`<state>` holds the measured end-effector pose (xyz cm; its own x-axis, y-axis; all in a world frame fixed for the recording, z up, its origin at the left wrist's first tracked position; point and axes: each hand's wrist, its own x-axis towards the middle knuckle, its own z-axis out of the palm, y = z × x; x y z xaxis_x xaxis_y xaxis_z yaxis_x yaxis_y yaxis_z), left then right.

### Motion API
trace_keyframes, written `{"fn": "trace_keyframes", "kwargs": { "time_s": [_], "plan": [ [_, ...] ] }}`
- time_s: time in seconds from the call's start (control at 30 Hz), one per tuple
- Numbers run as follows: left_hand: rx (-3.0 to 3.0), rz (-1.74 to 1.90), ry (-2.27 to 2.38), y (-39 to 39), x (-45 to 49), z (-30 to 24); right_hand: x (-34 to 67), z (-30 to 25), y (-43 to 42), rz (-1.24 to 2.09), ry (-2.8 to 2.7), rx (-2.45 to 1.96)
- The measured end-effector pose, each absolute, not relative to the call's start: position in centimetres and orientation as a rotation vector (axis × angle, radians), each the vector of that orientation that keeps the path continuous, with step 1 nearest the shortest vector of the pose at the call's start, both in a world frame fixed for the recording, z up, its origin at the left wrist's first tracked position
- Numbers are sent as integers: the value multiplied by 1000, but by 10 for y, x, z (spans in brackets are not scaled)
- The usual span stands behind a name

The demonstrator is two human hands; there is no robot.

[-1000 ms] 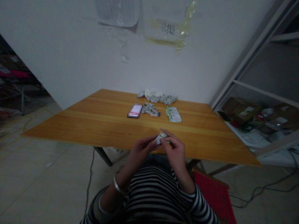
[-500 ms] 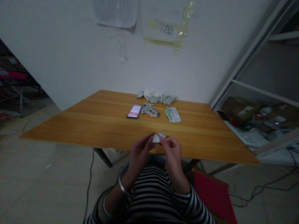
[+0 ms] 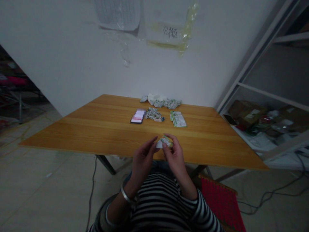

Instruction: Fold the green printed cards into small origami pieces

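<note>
A small piece of folded printed paper (image 3: 165, 141), white with green and yellow patches, is held over the front part of the wooden table (image 3: 96, 135). My left hand (image 3: 143, 156) pinches its left edge between thumb and fingers. From the other side my right hand (image 3: 174, 151) grips it, thumb on the face turned to me and fingers behind. Beyond the hands lie a crumpled heap of printed paper (image 3: 154, 114) and a flat, folded green-and-white printed sheet (image 3: 178, 119).
A phone (image 3: 138, 116) with a blurred screen lies left of the crumpled heap. Several crumpled paper balls (image 3: 166, 102) line the table's wall side. A red woven seat (image 3: 219, 203) stands at my right. Shelves with a cardboard box (image 3: 248, 112) are to the right.
My right hand has shifted its grip, its fingers now straighter and reaching behind the paper. More of the paper's yellow side shows. My left hand keeps its pinch.
</note>
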<state>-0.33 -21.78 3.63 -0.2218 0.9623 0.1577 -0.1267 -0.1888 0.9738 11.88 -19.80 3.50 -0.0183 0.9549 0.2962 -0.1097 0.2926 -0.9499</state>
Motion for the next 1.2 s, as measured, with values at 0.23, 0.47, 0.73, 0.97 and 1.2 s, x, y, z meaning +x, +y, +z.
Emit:
{"fn": "trace_keyframes", "kwargs": {
  "time_s": [0.23,0.47,0.73,0.97,1.2],
  "plan": [
    [1293,1413,1114,-219,-9,48,122,39,-200,981,-1349,-847],
    [1244,1438,982,-218,-8,49,128,41,-200,1287,-1374,-760],
    [1561,1528,1217,-217,-11,45,118,40,-200,1312,-1057,-793],
    [1346,1620,1280,-215,-17,47,125,37,-206,1435,-1197,-648],
    [1091,1536,1034,-211,-15,47,137,35,-206,1301,-1465,-719]
  ]
}}
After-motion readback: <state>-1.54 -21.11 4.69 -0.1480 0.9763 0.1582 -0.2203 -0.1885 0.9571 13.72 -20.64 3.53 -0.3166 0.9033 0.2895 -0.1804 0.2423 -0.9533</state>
